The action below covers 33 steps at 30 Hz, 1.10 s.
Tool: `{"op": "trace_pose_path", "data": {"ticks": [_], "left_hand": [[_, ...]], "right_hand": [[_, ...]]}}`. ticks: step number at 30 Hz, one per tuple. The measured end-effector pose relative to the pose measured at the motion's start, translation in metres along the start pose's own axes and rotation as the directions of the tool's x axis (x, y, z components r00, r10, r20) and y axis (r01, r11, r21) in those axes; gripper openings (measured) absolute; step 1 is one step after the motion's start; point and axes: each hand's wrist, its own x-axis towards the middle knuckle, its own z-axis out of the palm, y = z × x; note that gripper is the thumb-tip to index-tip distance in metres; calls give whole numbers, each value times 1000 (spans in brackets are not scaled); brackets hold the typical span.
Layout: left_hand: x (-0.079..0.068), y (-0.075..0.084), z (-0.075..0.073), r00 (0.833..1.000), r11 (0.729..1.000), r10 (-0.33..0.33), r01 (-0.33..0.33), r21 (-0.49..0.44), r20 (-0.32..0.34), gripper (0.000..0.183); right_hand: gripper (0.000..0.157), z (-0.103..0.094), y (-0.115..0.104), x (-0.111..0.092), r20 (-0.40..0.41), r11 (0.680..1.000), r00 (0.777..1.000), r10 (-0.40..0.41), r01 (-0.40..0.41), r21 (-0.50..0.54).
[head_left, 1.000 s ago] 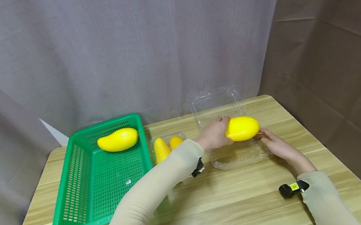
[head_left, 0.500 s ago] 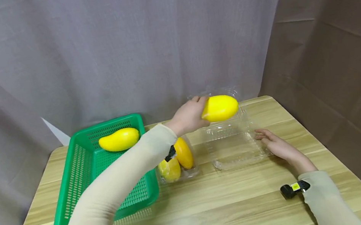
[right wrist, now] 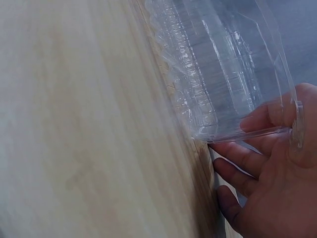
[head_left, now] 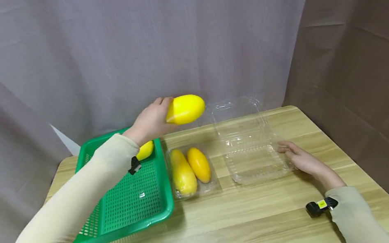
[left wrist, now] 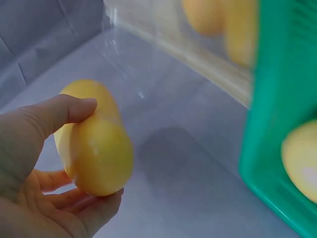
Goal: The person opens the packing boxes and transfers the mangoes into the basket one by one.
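Observation:
My left hand grips a yellow mango in the air, between the green basket and the open clear plastic clamshell. In the left wrist view the thumb lies over the mango and the fingers curl beneath it. My right hand pinches the right wall of that clamshell; the right wrist view has the thumb and fingers on either side of the clear wall. The clamshell stands on the table with its lid raised at the back.
A green basket stands on the left with another mango in it, partly hidden by my left arm. Beside it, a clear box holds a large mango and a smaller orange one. Grey curtain hangs behind the table.
My left hand has lifted the mango out from over the clamshell and carried it up and left towards the basket. My right hand has stayed at the clamshell's side.

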Motion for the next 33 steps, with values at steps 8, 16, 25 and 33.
{"op": "trace_pose_path", "data": {"ticks": [8, 16, 25, 33], "left_hand": [[-49, -60, -17, 990, 990, -138, 138, -19, -7, 74], [-97, -100, -26, 965, 965, -261, 261, -9, 7, 73], [-124, -123, -23, 944, 945, -327, 325, 45, 46, 61], [-130, -132, -12, 920, 920, -383, 373, 121, 80, 54]], "right_hand": [[48, -2, -1, 1, -6, 999, 1000, -6, 6, -47], [47, -6, 3, 0, -10, 999, 1000, -2, 2, -51], [48, -8, 3, -3, -18, 997, 999, 28, -29, -69], [48, -9, 3, -3, -5, 997, 1000, 27, -27, -66]]}}
